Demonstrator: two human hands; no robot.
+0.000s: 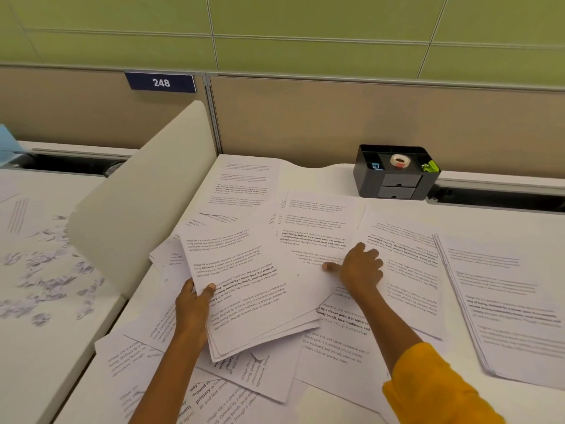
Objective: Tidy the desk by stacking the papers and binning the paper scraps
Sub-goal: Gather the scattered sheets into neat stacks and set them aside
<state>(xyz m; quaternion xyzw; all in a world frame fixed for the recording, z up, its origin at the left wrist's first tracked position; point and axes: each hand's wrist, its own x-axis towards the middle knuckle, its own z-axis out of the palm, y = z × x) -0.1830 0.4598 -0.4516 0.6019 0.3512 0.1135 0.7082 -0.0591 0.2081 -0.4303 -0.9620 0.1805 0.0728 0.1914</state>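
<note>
From the head view, the printed text on the far and right-hand sheets is too blurred to read, and the near sheets run off the bottom edge. How many loose sheets lie on the desk (330, 175) cannot be counted, since they overlap in a scatter across its middle.

Two tidier piles show: a gathered stack of papers (250, 289) in the near middle, tilted, and a second pile (507, 304) at the right, cut by the frame edge. Paper scraps (46, 270), too many and too small to count, are strewn over the neighbouring desk at the left, beyond a white divider (137, 203). One black organizer (396, 172) stands at the far right of the desk, holding one roll of tape (400, 160).

The left hand (192, 304) grips the gathered stack at its left edge, thumb on top, fingers hidden beneath. The right hand (360, 267), wearing a yellow sleeve (434, 387), lies spread and flat on a loose sheet just right of that stack, thumb extended, pressing rather than pinching.
</note>
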